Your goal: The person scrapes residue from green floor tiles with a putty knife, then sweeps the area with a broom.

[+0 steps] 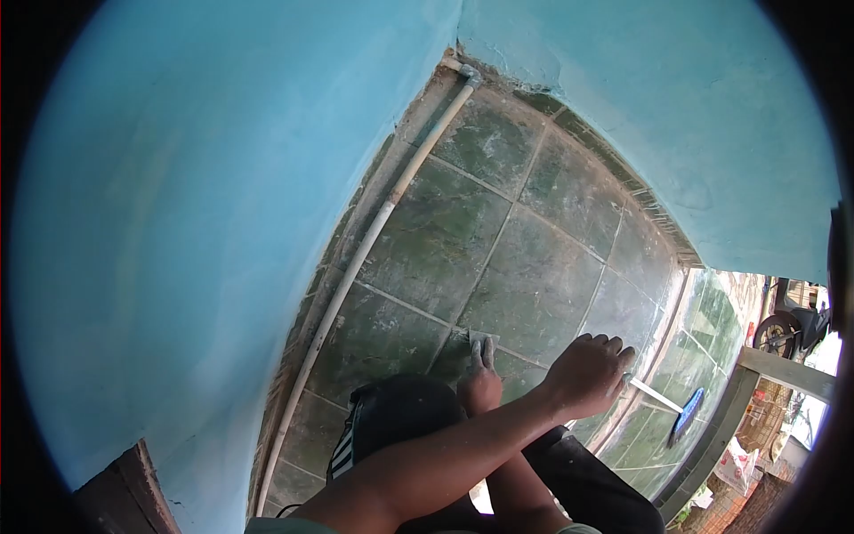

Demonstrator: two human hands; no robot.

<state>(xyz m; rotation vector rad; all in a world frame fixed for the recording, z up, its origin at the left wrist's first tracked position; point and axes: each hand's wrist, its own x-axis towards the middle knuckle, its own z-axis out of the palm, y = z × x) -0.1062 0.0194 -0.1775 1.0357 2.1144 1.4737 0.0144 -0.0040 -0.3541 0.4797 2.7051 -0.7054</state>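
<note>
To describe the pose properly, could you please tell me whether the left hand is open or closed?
Closed: the left hand shows curled fingers. Whether it grips the white handle, I cannot tell.

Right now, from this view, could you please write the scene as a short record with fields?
Left hand: fingers curled; grip on white handle unclear
Right hand: fingers at a thin flat piece against the floor
Floor: dusty green tiles
Blue brush head: at the handle's far end
Pipe: along the foot of the blue wall
</note>
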